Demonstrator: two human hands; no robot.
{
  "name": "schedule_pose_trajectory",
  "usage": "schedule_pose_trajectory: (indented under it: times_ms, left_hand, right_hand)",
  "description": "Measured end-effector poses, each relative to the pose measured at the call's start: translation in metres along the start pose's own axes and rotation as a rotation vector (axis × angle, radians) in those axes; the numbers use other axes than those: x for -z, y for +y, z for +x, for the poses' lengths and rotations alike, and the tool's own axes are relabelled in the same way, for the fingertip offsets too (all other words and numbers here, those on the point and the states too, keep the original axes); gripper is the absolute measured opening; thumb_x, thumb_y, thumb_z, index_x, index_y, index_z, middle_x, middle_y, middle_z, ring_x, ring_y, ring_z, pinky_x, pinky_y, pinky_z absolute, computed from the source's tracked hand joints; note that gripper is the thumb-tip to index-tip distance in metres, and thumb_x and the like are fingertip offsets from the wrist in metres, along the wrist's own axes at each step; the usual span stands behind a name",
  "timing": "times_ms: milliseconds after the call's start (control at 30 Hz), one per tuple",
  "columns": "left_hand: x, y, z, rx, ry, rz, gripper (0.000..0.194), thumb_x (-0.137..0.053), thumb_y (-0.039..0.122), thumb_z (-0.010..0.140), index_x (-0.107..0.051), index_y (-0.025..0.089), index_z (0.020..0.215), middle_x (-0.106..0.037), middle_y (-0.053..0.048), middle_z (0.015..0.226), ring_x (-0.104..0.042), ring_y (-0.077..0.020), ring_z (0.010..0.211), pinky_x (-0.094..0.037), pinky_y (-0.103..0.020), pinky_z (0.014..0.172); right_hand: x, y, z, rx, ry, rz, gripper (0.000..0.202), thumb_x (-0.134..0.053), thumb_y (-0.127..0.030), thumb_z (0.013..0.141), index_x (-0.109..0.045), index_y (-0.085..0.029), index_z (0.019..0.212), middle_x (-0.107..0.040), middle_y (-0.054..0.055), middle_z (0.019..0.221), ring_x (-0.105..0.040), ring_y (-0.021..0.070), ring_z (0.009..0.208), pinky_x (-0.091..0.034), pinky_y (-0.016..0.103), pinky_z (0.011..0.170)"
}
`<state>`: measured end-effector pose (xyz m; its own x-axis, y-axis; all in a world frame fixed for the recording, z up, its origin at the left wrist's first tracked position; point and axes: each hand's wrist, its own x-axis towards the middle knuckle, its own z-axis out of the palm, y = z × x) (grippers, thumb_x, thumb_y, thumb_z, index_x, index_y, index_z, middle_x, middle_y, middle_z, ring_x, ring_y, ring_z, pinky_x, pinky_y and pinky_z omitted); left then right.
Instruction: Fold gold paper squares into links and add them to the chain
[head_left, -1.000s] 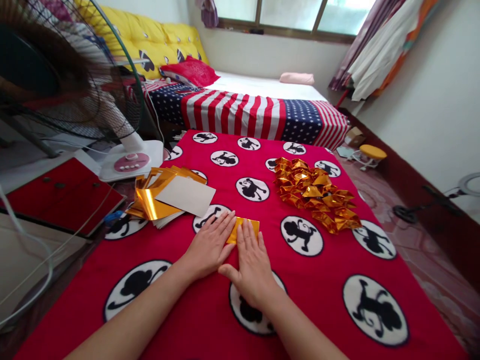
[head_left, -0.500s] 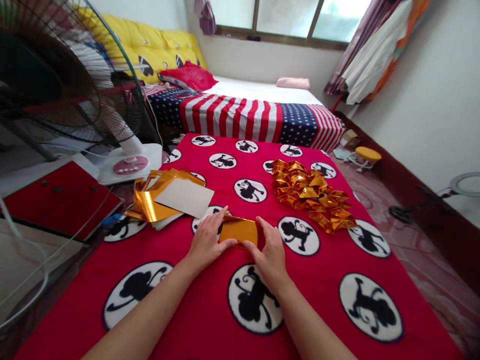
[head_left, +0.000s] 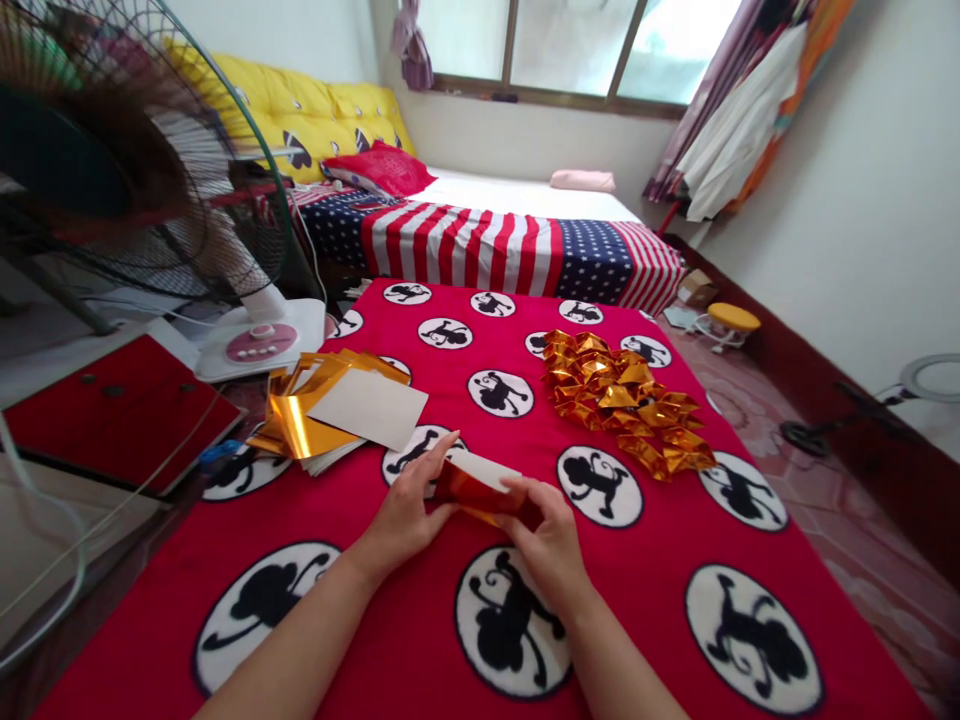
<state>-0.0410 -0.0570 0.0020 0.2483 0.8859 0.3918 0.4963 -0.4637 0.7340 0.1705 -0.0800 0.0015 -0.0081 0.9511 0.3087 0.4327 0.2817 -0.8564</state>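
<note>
Between my two hands is a sheet of gold foil paper (head_left: 480, 486), partly folded, with a strip of its white back showing along the far edge. My left hand (head_left: 411, 505) grips its left end, thumb at the near edge and fingers behind. At the right end, my right hand (head_left: 546, 530) pinches it between thumb and curled fingers. Beyond my left hand lies a loose stack of gold foil sheets (head_left: 300, 425), the top one turned white side up. Folded gold paper ingots (head_left: 615, 395) sit in a cluster at the far right.
A red cloth with monkey circles (head_left: 420, 640) covers the surface under my hands. On the left stands a fan (head_left: 259, 340) beside a red panel (head_left: 112, 410). A bed (head_left: 480, 245) is behind, and a yellow stool (head_left: 731, 318) is on the floor at right.
The foil sheet has tilted up, and its white back now shows at the far edge. My right fingers have curled in around its right end. The view has tipped slightly upward.
</note>
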Motion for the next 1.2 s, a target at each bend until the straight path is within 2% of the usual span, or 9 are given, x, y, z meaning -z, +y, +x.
schedule_pose_trajectory:
  times_ms: [67, 100, 200, 267, 367, 667, 867, 1000, 1200]
  left_hand:
    - [0.001, 0.001, 0.001, -0.135, 0.001, -0.035, 0.063, -0.065, 0.018, 0.083, -0.042, 0.027, 0.141, -0.066, -0.003, 0.096, -0.062, -0.0186, 0.094, -0.049, -0.036, 0.093]
    - [0.002, 0.002, 0.002, -0.204, 0.002, -0.033, 0.054, -0.063, 0.017, 0.085, -0.049, 0.027, 0.136, -0.066, -0.003, 0.093, -0.061, -0.0185, 0.094, -0.049, -0.036, 0.092]
    - [0.004, 0.003, 0.005, -0.306, 0.015, 0.041, 0.03, -0.056, 0.013, 0.09, -0.065, 0.027, 0.115, -0.066, -0.005, 0.099, -0.058, -0.0191, 0.101, -0.048, -0.036, 0.09]
    - [0.005, 0.003, 0.005, -0.318, 0.012, 0.088, 0.023, -0.056, 0.013, 0.089, -0.069, 0.025, 0.103, -0.066, -0.006, 0.1, -0.057, -0.0196, 0.101, -0.048, -0.036, 0.088]
    - [0.006, 0.001, 0.004, -0.31, -0.024, 0.128, 0.019, -0.058, 0.01, 0.087, -0.07, 0.022, 0.093, -0.067, -0.006, 0.1, -0.058, -0.0199, 0.1, -0.048, -0.036, 0.087]
    - [0.011, -0.01, 0.001, -0.176, -0.191, 0.015, 0.025, -0.059, 0.006, 0.082, -0.073, 0.023, 0.093, -0.072, -0.005, 0.099, -0.063, -0.0188, 0.097, -0.05, -0.036, 0.088]
    - [0.021, -0.013, 0.005, -0.17, -0.28, -0.062, 0.025, -0.06, 0.01, 0.084, -0.076, 0.027, 0.096, -0.074, -0.005, 0.105, -0.063, -0.0194, 0.103, -0.051, -0.038, 0.093]
    - [0.02, -0.01, 0.006, -0.143, -0.265, -0.084, 0.015, -0.062, 0.021, 0.087, -0.077, 0.025, 0.092, -0.074, -0.007, 0.101, -0.064, -0.02, 0.1, -0.053, -0.038, 0.089]
    - [0.016, -0.005, 0.004, -0.058, -0.157, -0.077, 0.01, -0.067, 0.026, 0.084, -0.075, 0.021, 0.086, -0.075, -0.008, 0.094, -0.066, -0.0204, 0.092, -0.053, -0.036, 0.084]
  right_hand:
    - [0.002, -0.003, 0.001, 0.12, 0.007, -0.009, 0.011, -0.063, -0.016, 0.08, -0.07, -0.024, 0.081, -0.067, 0.003, 0.084, -0.062, 0.021, 0.084, -0.049, 0.037, 0.08]
    - [0.002, -0.005, 0.002, 0.184, 0.027, -0.023, 0.014, -0.06, -0.016, 0.082, -0.069, -0.024, 0.075, -0.067, 0.004, 0.085, -0.062, 0.0211, 0.085, -0.049, 0.037, 0.08]
    - [0.002, -0.009, 0.004, 0.311, 0.086, -0.103, 0.019, -0.057, -0.014, 0.083, -0.069, -0.026, 0.073, -0.066, 0.005, 0.1, -0.06, 0.023, 0.098, -0.047, 0.041, 0.087]
    - [0.002, -0.008, 0.004, 0.311, 0.083, -0.146, 0.02, -0.056, -0.012, 0.082, -0.068, -0.026, 0.075, -0.065, 0.004, 0.108, -0.058, 0.0238, 0.105, -0.047, 0.043, 0.091]
    - [0.001, -0.004, 0.004, 0.251, 0.046, -0.148, 0.025, -0.053, -0.006, 0.081, -0.068, -0.025, 0.077, -0.067, 0.005, 0.108, -0.058, 0.0231, 0.106, -0.047, 0.042, 0.091]
    - [0.01, -0.001, -0.002, 0.151, -0.125, -0.124, 0.03, -0.057, -0.003, 0.075, -0.072, -0.026, 0.087, -0.07, 0.003, 0.109, -0.059, 0.0216, 0.11, -0.042, 0.042, 0.099]
    - [0.014, -0.002, -0.003, 0.16, -0.176, -0.147, 0.018, -0.064, -0.017, 0.082, -0.075, -0.028, 0.09, -0.069, 0.005, 0.114, -0.058, 0.0241, 0.114, -0.042, 0.047, 0.102]
    - [0.013, -0.003, -0.001, 0.161, -0.155, -0.158, 0.018, -0.059, -0.022, 0.089, -0.076, -0.028, 0.088, -0.071, 0.004, 0.11, -0.059, 0.0228, 0.109, -0.046, 0.044, 0.097]
    - [0.009, -0.003, 0.0, 0.092, -0.072, -0.184, 0.013, -0.062, -0.021, 0.086, -0.074, -0.025, 0.082, -0.071, 0.005, 0.1, -0.061, 0.0223, 0.096, -0.049, 0.039, 0.087]
